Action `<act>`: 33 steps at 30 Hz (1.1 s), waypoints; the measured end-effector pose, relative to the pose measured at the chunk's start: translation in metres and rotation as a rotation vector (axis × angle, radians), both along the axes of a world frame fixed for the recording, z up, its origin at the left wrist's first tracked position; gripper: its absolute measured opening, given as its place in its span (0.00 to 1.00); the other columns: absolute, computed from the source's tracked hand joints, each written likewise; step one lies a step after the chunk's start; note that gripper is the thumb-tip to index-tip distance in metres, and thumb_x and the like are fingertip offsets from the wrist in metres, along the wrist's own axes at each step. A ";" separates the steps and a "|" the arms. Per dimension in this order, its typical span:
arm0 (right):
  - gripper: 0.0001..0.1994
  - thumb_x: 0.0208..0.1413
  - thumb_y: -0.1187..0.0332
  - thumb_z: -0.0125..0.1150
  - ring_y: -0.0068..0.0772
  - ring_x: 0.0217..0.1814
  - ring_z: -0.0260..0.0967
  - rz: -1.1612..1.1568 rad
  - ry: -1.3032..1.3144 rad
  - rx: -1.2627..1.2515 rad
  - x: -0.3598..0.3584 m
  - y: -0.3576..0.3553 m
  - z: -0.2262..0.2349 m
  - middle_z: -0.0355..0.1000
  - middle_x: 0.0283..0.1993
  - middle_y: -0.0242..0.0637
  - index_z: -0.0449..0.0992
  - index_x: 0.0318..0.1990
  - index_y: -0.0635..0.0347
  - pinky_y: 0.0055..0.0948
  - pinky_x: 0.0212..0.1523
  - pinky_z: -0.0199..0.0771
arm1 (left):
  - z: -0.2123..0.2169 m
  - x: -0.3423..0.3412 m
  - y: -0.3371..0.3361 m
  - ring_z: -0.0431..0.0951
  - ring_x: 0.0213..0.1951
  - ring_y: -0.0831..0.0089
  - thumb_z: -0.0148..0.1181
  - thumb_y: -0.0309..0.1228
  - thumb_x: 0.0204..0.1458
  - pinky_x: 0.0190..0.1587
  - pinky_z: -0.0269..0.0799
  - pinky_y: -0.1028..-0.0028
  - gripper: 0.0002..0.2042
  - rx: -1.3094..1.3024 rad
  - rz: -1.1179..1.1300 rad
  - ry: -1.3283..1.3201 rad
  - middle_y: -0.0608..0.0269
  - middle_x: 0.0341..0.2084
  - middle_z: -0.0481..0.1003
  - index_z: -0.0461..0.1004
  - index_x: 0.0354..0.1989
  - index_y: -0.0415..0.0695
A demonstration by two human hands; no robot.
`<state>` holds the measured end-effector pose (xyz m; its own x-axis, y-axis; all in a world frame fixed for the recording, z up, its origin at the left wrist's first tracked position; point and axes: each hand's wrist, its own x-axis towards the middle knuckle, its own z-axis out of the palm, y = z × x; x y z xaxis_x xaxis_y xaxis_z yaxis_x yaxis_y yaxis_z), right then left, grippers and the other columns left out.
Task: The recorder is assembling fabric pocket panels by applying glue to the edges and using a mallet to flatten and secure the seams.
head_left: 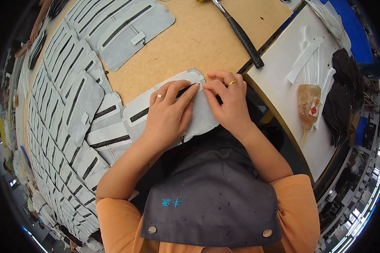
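A light grey fabric panel (203, 116) with a white border strip and a black zipper (139, 114) lies at the table's near edge. Across it rests my left hand (166, 111), fingers stretched out and pressing the white strip close to the zipper's right end. My right hand (231, 102) is at the panel's upper right corner, thumb and index finger pinched together on its edge. The fingertips of both hands nearly meet there. Part of the zipper is hidden under my left hand.
Many similar panels (50, 122) overlap in rows on the left; another (135, 46) lies farther back. A black-handled hammer (245, 40) lies on the tan table (190, 38). To the right, a white side table holds white strips (306, 61), an amber bottle (308, 101) and black cloth (341, 99). Another person's hand (33, 33) shows far left.
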<state>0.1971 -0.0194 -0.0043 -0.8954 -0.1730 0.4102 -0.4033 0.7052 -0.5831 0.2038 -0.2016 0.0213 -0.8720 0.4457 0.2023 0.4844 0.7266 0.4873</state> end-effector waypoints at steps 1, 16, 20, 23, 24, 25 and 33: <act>0.05 0.50 0.70 0.62 0.35 0.48 0.62 -0.002 -0.001 -0.001 0.000 0.000 -0.001 0.69 0.48 0.30 0.75 0.34 0.51 0.36 0.46 0.57 | 0.001 -0.001 0.000 0.67 0.54 0.60 0.56 0.27 0.49 0.56 0.59 0.61 0.20 -0.001 -0.002 -0.001 0.62 0.50 0.68 0.72 0.54 0.48; 0.16 0.49 0.74 0.56 0.27 0.52 0.66 0.083 0.233 0.334 0.017 0.000 0.003 0.72 0.52 0.22 0.77 0.47 0.51 0.42 0.60 0.53 | 0.023 -0.015 -0.064 0.67 0.54 0.64 0.53 0.24 0.54 0.57 0.61 0.69 0.16 0.089 0.159 -0.219 0.57 0.49 0.67 0.69 0.52 0.41; 0.16 0.50 0.75 0.55 0.27 0.52 0.67 0.023 0.192 0.452 -0.008 0.012 0.013 0.73 0.51 0.22 0.77 0.47 0.51 0.49 0.63 0.50 | 0.023 -0.009 -0.083 0.69 0.45 0.64 0.58 0.26 0.51 0.53 0.65 0.70 0.17 0.104 0.295 -0.375 0.58 0.44 0.65 0.69 0.51 0.42; 0.14 0.51 0.78 0.52 0.34 0.54 0.67 0.033 0.099 0.429 -0.017 0.014 0.023 0.73 0.49 0.30 0.76 0.45 0.54 0.45 0.64 0.49 | 0.013 -0.011 -0.079 0.67 0.38 0.67 0.61 0.27 0.48 0.44 0.66 0.71 0.17 0.148 0.310 -0.316 0.59 0.36 0.65 0.70 0.47 0.41; 0.14 0.51 0.78 0.52 0.34 0.54 0.67 0.052 0.102 0.432 -0.018 0.009 0.025 0.73 0.49 0.30 0.76 0.45 0.54 0.45 0.64 0.49 | 0.010 -0.012 -0.080 0.67 0.36 0.68 0.61 0.27 0.48 0.41 0.66 0.71 0.16 0.078 0.300 -0.278 0.60 0.33 0.65 0.71 0.46 0.41; 0.13 0.51 0.78 0.53 0.36 0.52 0.67 0.057 0.100 0.405 -0.019 0.003 0.029 0.73 0.47 0.32 0.76 0.44 0.56 0.41 0.60 0.55 | 0.009 -0.014 -0.081 0.66 0.34 0.68 0.62 0.27 0.47 0.38 0.64 0.71 0.14 0.132 0.291 -0.247 0.61 0.29 0.65 0.71 0.43 0.40; 0.11 0.47 0.79 0.61 0.37 0.42 0.68 0.525 0.075 0.048 -0.011 -0.060 0.016 0.72 0.39 0.35 0.78 0.40 0.62 0.34 0.43 0.70 | 0.004 -0.013 -0.071 0.72 0.33 0.69 0.57 0.24 0.53 0.36 0.68 0.73 0.10 0.383 0.248 -0.280 0.57 0.33 0.73 0.68 0.43 0.38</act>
<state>0.1857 -0.0791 0.0113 -0.6522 -0.6100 0.4500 -0.7482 0.4228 -0.5113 0.1904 -0.2729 0.0252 -0.9858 0.1588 0.0547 0.1341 0.5476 0.8259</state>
